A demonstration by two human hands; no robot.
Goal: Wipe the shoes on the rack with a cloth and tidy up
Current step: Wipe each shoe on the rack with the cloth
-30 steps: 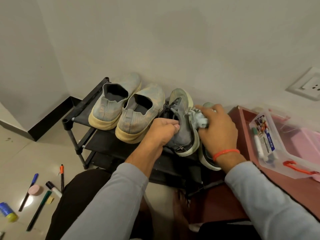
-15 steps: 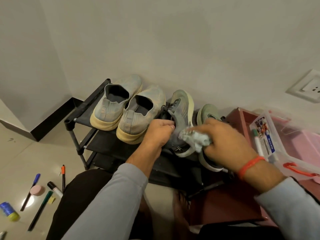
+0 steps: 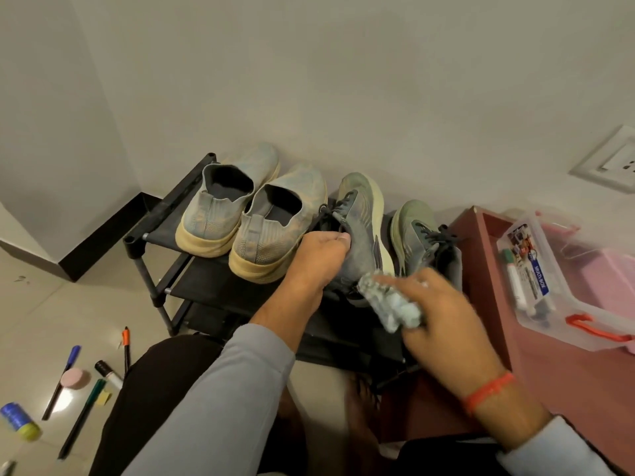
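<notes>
A black shoe rack (image 3: 161,218) stands against the wall with several shoes on its top shelf. Two grey-blue slip-on shoes (image 3: 220,214) with cream soles sit at the left. My left hand (image 3: 318,259) grips the collar of a grey-green laced sneaker (image 3: 364,231) and tilts it onto its side. Its mate (image 3: 415,231) stands upright to the right. My right hand (image 3: 446,314) holds a crumpled pale cloth (image 3: 391,304) just below the heel of the tilted sneaker, a little off its surface.
A reddish-brown low table (image 3: 488,269) at the right carries a clear plastic box (image 3: 536,280) with an orange latch. Pens (image 3: 82,420), a marker, a pink round pad (image 3: 74,377) and a blue tube (image 3: 17,420) lie on the floor at the left. A wall socket (image 3: 611,159) is at the far right.
My right hand has drawn the cloth down along the tilted sneaker from near its laces to below its heel. My left hand has kept its grip on the shoe.
</notes>
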